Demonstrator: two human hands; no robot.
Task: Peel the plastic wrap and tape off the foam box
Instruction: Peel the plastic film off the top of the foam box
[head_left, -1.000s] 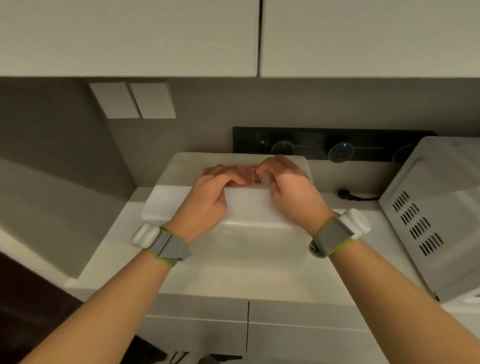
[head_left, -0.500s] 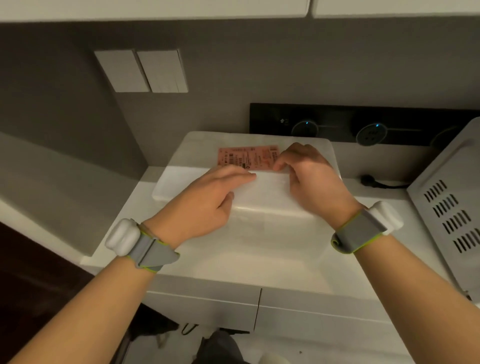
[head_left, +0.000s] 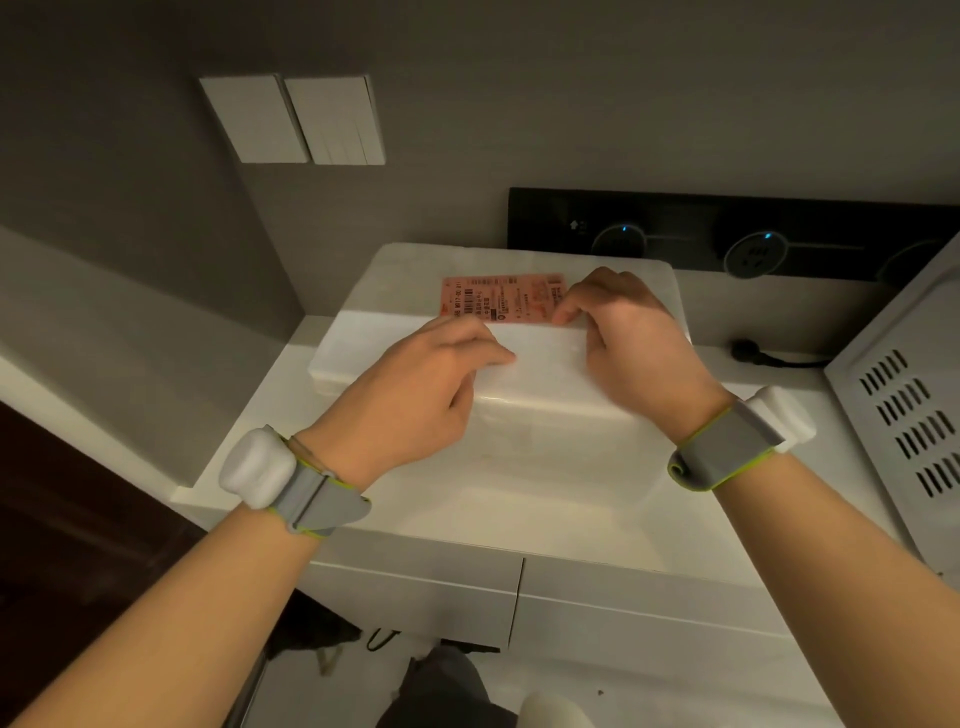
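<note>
In the head view, your left hand (head_left: 415, 384) lies flat, fingers straight, pressing the foam box (head_left: 545, 415) on the white countertop (head_left: 467, 509). Your right hand (head_left: 634, 343) curls at the pink shipping label (head_left: 498, 301) corner; I cannot tell whether it has pinched any film. The thin, glossy plastic wrap (head_left: 540, 358) may shred into strips, and nails could gouge the soft foam.

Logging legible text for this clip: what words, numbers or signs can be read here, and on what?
"W917-00 011", roughly: sideways on the pink label on the foam box.
Label's other print: too small to read.
Black socket panel: a white arrow sign, no words.
</note>
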